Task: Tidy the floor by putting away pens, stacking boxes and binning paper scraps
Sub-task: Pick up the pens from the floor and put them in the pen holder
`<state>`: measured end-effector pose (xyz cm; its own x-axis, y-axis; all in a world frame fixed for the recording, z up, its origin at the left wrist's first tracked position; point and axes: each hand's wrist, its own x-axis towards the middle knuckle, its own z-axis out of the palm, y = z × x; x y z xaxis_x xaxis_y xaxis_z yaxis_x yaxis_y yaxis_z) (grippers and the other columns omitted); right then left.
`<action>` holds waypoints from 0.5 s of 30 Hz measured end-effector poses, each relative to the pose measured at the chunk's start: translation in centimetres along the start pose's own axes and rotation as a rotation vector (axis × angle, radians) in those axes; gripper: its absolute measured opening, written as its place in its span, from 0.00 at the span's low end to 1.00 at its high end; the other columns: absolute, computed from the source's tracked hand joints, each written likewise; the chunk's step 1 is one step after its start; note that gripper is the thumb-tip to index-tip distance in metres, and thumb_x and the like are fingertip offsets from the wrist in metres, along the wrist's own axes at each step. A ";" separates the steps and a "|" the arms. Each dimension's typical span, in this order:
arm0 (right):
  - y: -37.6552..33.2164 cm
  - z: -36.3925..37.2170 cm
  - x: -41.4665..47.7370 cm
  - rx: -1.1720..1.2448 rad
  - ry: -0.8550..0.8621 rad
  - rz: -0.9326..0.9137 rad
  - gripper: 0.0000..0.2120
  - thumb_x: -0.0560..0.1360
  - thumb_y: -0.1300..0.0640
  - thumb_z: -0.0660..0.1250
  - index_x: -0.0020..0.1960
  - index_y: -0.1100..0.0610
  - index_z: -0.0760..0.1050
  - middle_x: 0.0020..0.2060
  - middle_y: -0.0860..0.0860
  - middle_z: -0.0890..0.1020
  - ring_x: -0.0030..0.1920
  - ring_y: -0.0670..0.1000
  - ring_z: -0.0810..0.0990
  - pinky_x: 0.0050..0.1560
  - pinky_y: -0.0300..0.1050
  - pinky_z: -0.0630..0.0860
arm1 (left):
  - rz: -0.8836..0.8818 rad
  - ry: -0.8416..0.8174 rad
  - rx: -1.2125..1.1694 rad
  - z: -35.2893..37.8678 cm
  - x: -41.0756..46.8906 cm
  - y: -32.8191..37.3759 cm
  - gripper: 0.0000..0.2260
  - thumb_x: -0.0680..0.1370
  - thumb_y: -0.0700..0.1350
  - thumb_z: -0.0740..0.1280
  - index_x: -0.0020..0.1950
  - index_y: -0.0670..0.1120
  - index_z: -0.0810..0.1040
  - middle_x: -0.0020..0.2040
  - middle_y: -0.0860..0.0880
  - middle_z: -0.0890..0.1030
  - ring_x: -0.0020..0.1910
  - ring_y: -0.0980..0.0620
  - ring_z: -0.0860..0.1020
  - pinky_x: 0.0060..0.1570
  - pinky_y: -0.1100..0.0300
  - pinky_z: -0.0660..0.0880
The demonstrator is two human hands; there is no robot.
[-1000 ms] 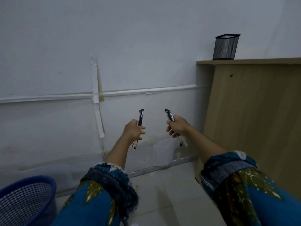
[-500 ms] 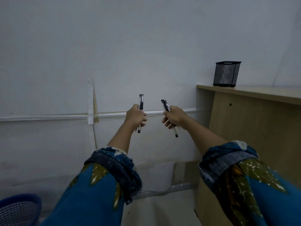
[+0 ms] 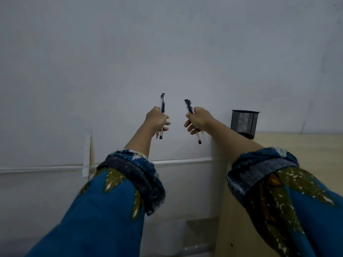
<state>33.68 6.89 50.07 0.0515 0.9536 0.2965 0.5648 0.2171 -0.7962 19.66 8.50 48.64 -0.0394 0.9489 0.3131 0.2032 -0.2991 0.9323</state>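
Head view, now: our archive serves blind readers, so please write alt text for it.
The left hand grips upright pens and the right hand grips tilted pens, both held up before a white wall. A black mesh pen holder stands on a wooden desk just right of the right hand. Blue patterned sleeves fill the foreground.

Two hands are in view. The left hand (image 3: 156,119) grips what look like two clear-barrelled, black-capped plastic pens (image 3: 162,104), and the right hand (image 3: 199,118) grips two more pens (image 3: 189,106). One black wire-mesh pen cup (image 3: 244,123) stands on one pale wooden table (image 3: 306,145).
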 end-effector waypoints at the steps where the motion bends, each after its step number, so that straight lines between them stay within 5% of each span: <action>1: -0.4 -0.8 0.1 -0.001 0.012 -0.010 0.07 0.81 0.61 0.52 0.55 0.61 0.67 0.43 0.59 0.79 0.31 0.51 0.76 0.28 0.41 0.74 | 0.015 -0.010 -0.014 0.2 0.1 0.8 0.10 0.81 0.35 0.55 0.62 0.37 0.68 0.58 0.40 0.75 0.48 0.47 0.77 0.39 0.59 0.78; 9: -1.0 -5.9 1.6 -0.015 0.097 -0.026 0.13 0.81 0.61 0.52 0.62 0.66 0.68 0.45 0.61 0.79 0.31 0.51 0.76 0.30 0.42 0.75 | 0.118 -0.055 -0.025 4.1 1.9 5.0 0.07 0.79 0.32 0.61 0.56 0.39 0.72 0.50 0.40 0.78 0.35 0.53 0.79 0.40 0.63 0.78; 15: 0.8 -11.5 4.8 -0.171 0.247 -0.054 0.11 0.80 0.61 0.53 0.40 0.57 0.67 0.51 0.61 0.84 0.30 0.45 0.71 0.28 0.38 0.67 | 0.176 -0.072 -0.023 10.0 4.8 7.6 0.13 0.78 0.32 0.62 0.63 0.36 0.74 0.48 0.40 0.79 0.39 0.50 0.79 0.44 0.61 0.78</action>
<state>43.82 9.29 56.92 0.2044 0.8577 0.4718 0.7013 0.2080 -0.6819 30.82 11.83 55.38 0.0653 0.8863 0.4586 0.1786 -0.4625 0.8684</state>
